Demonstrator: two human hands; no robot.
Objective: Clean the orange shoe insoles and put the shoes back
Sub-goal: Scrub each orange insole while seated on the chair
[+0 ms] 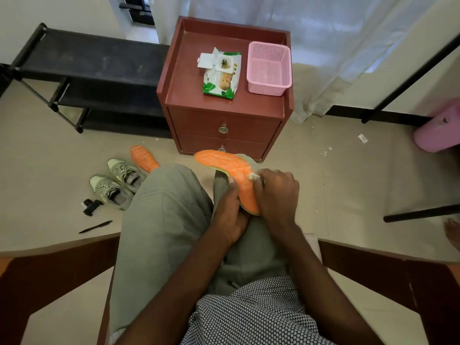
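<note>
Orange insole [225, 168] gripped by left hand [230, 215]; right hand [276, 192] fingers pinch a wipe [254, 176] against it. Pink basket [269, 68] holds nothing visible beside the wipes pack [221, 75].

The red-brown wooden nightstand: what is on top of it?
On the red-brown wooden nightstand lie a green-and-white wet-wipe pack with its flap lid open, and beside it a pink perforated plastic basket, which looks empty. Both drawers are closed, so their contents stay hidden.
</note>
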